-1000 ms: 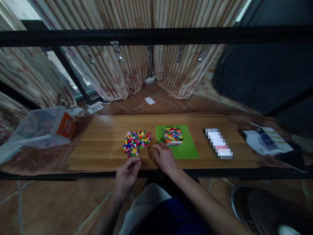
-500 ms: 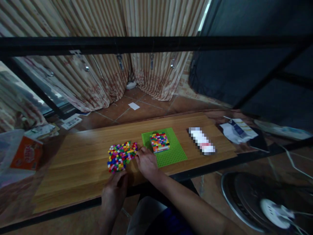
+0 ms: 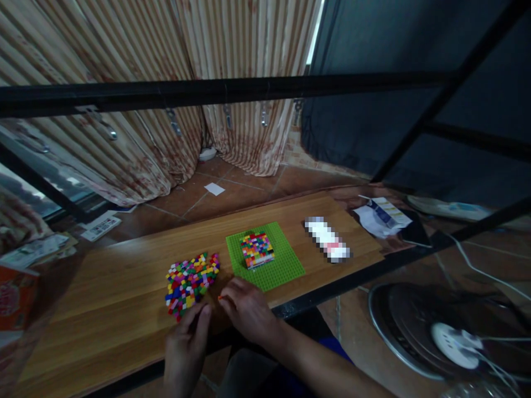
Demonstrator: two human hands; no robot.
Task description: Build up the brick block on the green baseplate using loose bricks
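A heap of small multicoloured toy bricks (image 3: 191, 282) lies on the wooden tabletop. Right of it, a green baseplate (image 3: 286, 264) bears a square block built of many-coloured bricks (image 3: 257, 249), with a pale band along its near side. My right hand (image 3: 244, 307) pinches a small orange brick (image 3: 220, 298) between thumb and finger, just right of the heap and below the baseplate's near-left edge. At the heap's near edge is my left hand (image 3: 186, 342), thumb and fingers drawn together; whatever is between the tips is hidden.
A pixelated white object (image 3: 327, 239) lies on the wooden table (image 3: 120, 282) right of the baseplate. Papers (image 3: 381, 215) are beyond the table's right end. A round dark stool-like object (image 3: 410, 326) carries a white power strip (image 3: 454, 344). An orange box (image 3: 16, 298) stands at left.
My right hand has drawn back from the heap's right edge toward me, with an orange brick now showing at its fingertips. My left hand stays by the heap. The view has shifted.
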